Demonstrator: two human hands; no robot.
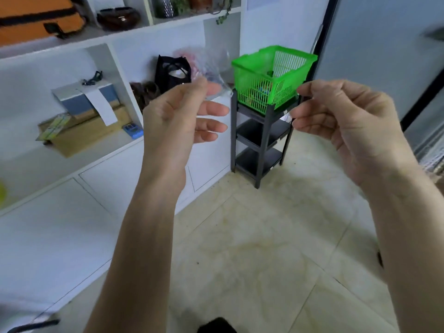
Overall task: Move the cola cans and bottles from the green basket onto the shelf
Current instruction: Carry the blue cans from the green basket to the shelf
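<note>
1. Head view is showing the green basket (274, 73) sitting on the top tier of a small black rack (260, 138), which is standing on the tiled floor just beside the white wall unit (101, 56). Through the basket's slatted side something red and blue is showing low down; I am taking that for the cola cans and bottles, but it is too small and blurred to tell apart.

2. Both hands are hanging in the air in front of the person, apart from the basket and touching nothing. The left hand (177, 121) is showing relaxed, nearly straight fingers, with the thumb and forefinger drawn close at the tips and nothing between them. The right hand (348, 121) is showing loosely curled fingers, and it is holding nothing either.

3. By my reckoning the person is only approaching, and no can or bottle is out of the basket yet. The two lower tiers of the rack are lying bare.

4. The next move is calling for a step closer and a reach down over the basket's rim, since the goods are lying at the bottom, below the rim, out of reach from the side.

5. Round about, the wall unit's open compartments are holding a black bag (173, 70), a crumpled clear plastic bag (211, 66), a blue-and-white box (86, 97) and, higher up, an orange bag (36, 18).
</note>
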